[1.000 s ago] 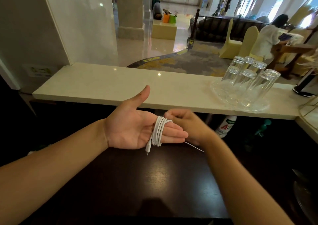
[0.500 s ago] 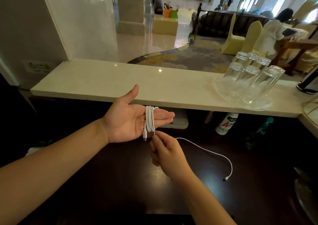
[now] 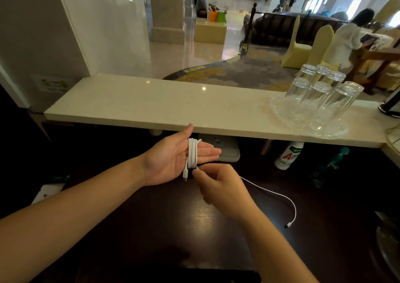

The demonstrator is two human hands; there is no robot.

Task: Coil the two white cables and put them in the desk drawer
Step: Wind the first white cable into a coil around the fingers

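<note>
A white cable (image 3: 192, 154) is wound in several loops around the fingers of my left hand (image 3: 173, 159), which is held flat, palm up, over the dark desk (image 3: 173, 228). One plug end hangs below the loops. My right hand (image 3: 218, 185) pinches the same cable just under the loops. The loose tail (image 3: 279, 195) runs right across the desk to its plug end (image 3: 289, 225). A second cable and a drawer are not in view.
A pale stone counter (image 3: 151, 107) runs across behind the desk, with a glass tray of several upturned glasses (image 3: 318, 101) at its right. Under it stand a labelled bottle (image 3: 287, 156) and a green bottle (image 3: 331, 166). A person sits at a table in the hall beyond.
My right hand came from behind the left fingers to just under them, laying on another turn. The loose tail now lies in a curve across the desk at the right.
</note>
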